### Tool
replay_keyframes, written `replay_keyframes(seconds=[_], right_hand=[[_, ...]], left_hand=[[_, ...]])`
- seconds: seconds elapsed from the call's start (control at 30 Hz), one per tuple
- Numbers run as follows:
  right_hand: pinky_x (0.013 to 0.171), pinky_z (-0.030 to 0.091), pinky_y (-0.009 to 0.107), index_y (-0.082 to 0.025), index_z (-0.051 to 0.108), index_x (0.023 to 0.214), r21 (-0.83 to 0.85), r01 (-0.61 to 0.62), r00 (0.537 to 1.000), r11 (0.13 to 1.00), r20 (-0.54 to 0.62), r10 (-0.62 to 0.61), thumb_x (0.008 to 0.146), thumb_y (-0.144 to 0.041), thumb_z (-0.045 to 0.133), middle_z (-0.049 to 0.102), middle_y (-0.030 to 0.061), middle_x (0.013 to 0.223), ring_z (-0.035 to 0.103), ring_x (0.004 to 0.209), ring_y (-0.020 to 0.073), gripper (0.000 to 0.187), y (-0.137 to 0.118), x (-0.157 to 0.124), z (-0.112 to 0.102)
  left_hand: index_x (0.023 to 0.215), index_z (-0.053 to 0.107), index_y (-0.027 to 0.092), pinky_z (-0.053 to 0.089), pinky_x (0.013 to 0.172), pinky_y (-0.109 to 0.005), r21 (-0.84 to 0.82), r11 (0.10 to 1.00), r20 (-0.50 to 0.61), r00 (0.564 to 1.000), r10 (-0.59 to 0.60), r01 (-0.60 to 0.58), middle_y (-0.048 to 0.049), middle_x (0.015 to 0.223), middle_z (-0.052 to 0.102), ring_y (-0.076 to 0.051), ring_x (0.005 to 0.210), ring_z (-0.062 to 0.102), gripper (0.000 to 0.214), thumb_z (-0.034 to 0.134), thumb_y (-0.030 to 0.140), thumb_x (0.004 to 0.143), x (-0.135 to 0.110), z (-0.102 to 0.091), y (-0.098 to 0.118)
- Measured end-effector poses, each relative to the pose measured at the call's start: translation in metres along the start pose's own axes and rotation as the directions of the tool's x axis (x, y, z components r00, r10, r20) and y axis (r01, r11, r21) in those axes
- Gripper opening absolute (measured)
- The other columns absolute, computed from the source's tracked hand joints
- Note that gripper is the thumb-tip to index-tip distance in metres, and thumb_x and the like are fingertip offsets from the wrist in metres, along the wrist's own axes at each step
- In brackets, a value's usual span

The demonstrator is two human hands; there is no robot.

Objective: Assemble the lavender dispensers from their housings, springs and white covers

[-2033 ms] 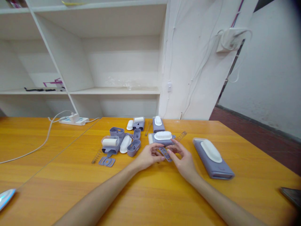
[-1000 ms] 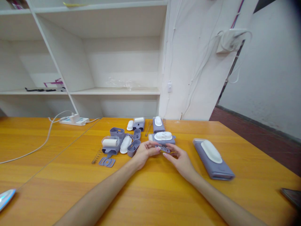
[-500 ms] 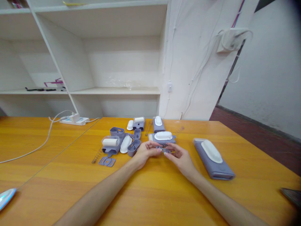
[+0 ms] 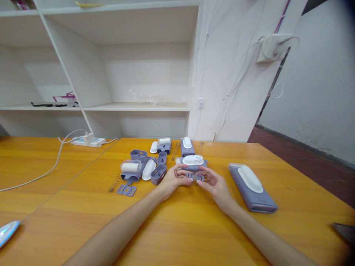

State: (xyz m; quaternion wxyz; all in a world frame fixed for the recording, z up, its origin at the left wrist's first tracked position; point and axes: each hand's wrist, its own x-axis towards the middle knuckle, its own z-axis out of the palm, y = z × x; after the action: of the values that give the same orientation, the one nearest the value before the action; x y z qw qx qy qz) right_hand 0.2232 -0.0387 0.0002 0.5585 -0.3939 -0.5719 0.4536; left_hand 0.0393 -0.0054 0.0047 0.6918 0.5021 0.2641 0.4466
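— What do the hands have?

— A flat purple plate (image 4: 195, 177), thin, with cut-out openings. The left hand (image 4: 172, 180) pinches its left end between thumb and fingertips, and the right hand (image 4: 215, 184) pinches its right end the same way. Both are closed on it.

— Where is it?

— Low over the middle of the orange counter (image 4: 188, 229), between the two hands. It is just in front of a small purple case (image 4: 192, 161) with a white oval cap. I cannot tell whether the plate touches the counter.

— Which way does it run?

— Its long axis lies left to right across the view, with one end toward each hand. The broad face is turned up toward the camera.

— And around it?

— To the left lies a cluster of parts: an open purple shell (image 4: 158, 173), a loose white cap (image 4: 148, 169), and a second flat plate (image 4: 127, 190) lying on the counter beside a spring (image 4: 114, 183). To the right, near the right hand but apart from it, sits a large purple unit (image 4: 253, 187) with a white oval top, its long axis slanting from far-left to near-right. A power strip (image 4: 87, 140) rests at the counter's back edge, well apart, under white shelves (image 4: 133, 106).
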Motion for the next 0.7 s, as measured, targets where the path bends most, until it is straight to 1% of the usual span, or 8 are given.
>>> replay_keyframes(seconds=[0.17,0.27,0.47,0.6,0.7], right_hand=[[0.083,0.045,0.035,-0.021,0.054,0.110,0.020,-0.028,0.999,0.999,-0.030,0.029,0.066,-0.030,0.072,0.064,0.0058,0.094,0.059,0.092,0.0206,0.049,-0.0014,0.0009,0.0005],[0.083,0.045,0.034,-0.022,0.052,0.112,0.035,-0.037,0.999,0.999,-0.032,0.038,0.066,-0.029,0.073,0.064,0.0054,0.095,0.059,0.091,0.0198,0.051,-0.0024,0.0017,0.0009],[0.083,0.044,0.034,-0.022,0.052,0.114,0.037,-0.046,0.998,0.998,-0.037,0.048,0.066,-0.029,0.073,0.063,0.0048,0.094,0.058,0.091,0.0194,0.052,-0.0016,0.0023,0.0009],[0.082,0.045,0.034,-0.023,0.052,0.114,0.045,-0.047,0.998,0.998,-0.043,0.049,0.063,-0.028,0.075,0.063,0.0039,0.094,0.059,0.089,0.0190,0.056,-0.0002,0.0019,0.0005],[0.082,0.045,0.035,-0.022,0.052,0.113,0.035,-0.053,0.997,0.998,-0.049,0.055,0.064,-0.030,0.074,0.063,0.0044,0.093,0.059,0.089,0.0197,0.054,0.0004,0.0012,-0.0002]], left_hand=[[0.109,0.044,0.016,0.052,0.070,-0.033,0.008,1.000,-0.020,0.999,-0.025,0.025,-0.0090,0.092,0.064,-0.016,0.072,0.064,0.059,0.077,0.017,0.060,0.0007,0.0004,0.0001],[0.110,0.043,0.016,0.052,0.070,-0.033,0.010,1.000,-0.026,0.999,-0.024,0.024,-0.0093,0.094,0.064,-0.015,0.071,0.064,0.063,0.078,0.016,0.058,0.0007,0.0009,0.0002],[0.112,0.042,0.017,0.052,0.069,-0.033,0.006,1.000,-0.024,1.000,-0.020,0.020,-0.0100,0.095,0.064,-0.015,0.071,0.064,0.065,0.078,0.018,0.059,0.0012,0.0009,0.0000],[0.112,0.042,0.017,0.052,0.067,-0.031,0.005,1.000,-0.032,0.999,-0.014,0.014,-0.0088,0.093,0.064,-0.014,0.068,0.063,0.067,0.080,0.016,0.056,0.0014,0.0006,-0.0005],[0.113,0.042,0.016,0.052,0.067,-0.032,0.009,1.000,-0.031,0.999,-0.017,0.018,-0.0091,0.092,0.064,-0.014,0.069,0.063,0.066,0.079,0.017,0.058,0.0012,0.0006,-0.0005]])
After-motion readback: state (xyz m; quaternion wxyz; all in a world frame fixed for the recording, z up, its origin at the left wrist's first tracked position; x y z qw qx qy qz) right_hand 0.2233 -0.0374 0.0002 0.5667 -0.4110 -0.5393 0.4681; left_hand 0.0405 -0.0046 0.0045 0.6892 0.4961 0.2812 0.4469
